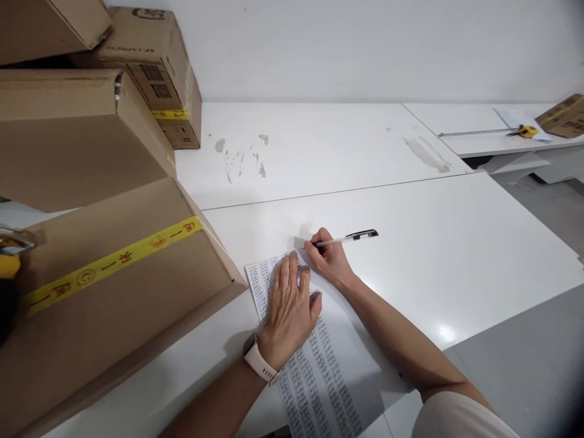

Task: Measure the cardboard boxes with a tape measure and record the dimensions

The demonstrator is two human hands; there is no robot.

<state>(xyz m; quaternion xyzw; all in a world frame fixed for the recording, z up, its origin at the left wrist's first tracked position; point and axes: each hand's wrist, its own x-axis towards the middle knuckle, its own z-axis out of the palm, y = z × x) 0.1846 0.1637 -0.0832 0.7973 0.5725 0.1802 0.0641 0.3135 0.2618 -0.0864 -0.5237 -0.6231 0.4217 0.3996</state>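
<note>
Our right grip (334, 261) pinched around black-capped pen (343, 239), tip near top edge of paper sheet (331, 365) covered in columns of script. Our left grip (288, 310) flat, palm down on same sheet, grasping nothing. We have sheet on white tabletop (438, 237), right of yellow-taped cardboard box (171, 292); tape measure (528, 131), blade extended, at far right.
</note>
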